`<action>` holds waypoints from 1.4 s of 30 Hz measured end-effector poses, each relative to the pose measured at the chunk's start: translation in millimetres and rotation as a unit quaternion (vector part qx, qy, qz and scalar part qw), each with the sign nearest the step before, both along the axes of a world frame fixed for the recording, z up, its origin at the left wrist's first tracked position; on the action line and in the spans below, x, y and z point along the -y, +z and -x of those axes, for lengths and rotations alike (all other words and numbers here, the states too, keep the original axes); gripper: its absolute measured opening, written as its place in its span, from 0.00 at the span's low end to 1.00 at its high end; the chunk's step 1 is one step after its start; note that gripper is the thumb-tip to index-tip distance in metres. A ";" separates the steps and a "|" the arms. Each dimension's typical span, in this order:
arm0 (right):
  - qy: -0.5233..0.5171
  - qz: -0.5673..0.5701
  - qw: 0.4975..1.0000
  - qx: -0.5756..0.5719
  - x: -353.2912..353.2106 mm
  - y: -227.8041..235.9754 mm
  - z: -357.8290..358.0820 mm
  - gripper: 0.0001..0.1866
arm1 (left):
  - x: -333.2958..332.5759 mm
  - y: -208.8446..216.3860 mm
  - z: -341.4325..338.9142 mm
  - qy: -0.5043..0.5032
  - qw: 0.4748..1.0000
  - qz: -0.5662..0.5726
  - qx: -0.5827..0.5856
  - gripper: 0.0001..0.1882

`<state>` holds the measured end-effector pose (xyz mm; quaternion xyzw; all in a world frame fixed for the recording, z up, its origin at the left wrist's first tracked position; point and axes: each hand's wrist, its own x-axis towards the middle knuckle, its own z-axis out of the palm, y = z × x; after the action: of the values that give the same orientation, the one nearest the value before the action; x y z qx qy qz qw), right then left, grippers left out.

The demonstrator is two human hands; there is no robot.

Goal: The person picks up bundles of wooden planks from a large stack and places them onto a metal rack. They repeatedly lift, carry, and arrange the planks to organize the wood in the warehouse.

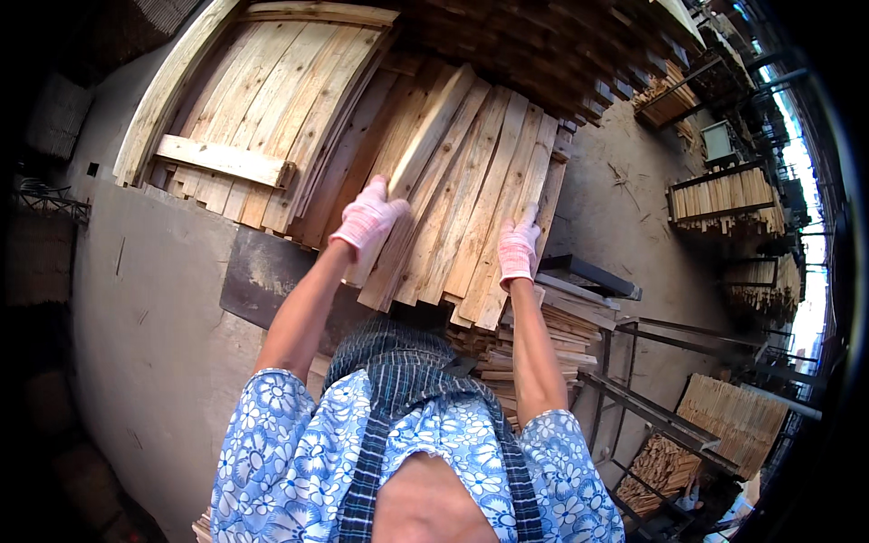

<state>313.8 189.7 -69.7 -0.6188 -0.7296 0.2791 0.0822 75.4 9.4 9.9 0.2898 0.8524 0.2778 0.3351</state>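
Note:
Both my hands wear pink-and-white knit gloves. My left hand (369, 217) is closed around a wooden plank (433, 129) that stands tipped on its edge, slightly above the others. Further right, my right hand (519, 246) grips another plank (541, 167) near the right end of the row. Between them lie several pale, knotty planks (475, 172) side by side, their near ends uneven. The undersides of both hands are hidden.
A boarded wooden panel with a crosspiece (222, 160) lies at left. Stacked slats (552, 348) rise below my right forearm, near a metal frame (652, 412). Dark timber (543, 45) hangs over the far side. More wood piles (729, 201) stand along the right.

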 end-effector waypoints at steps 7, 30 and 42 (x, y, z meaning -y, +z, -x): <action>0.095 -0.010 0.995 -0.023 -8.7 80.9 -0.8 0.41 | -30.2 51.0 -40.6 -0.014 0.995 -0.074 0.061 0.32; 0.021 0.044 0.994 -0.096 -60.1 -1.0 -21.3 0.37 | -42.6 -39.5 -88.9 -0.084 0.933 -0.250 -0.244 0.29; -0.038 0.003 0.963 -0.268 -78.4 70.8 -43.7 0.31 | -140.8 -20.5 -227.6 -0.158 0.943 -0.255 -0.141 0.27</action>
<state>357.6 268.1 1.1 -0.5488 -0.6560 0.4337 0.2835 303.0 150.2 -10.5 0.5329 0.7346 0.3859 0.1658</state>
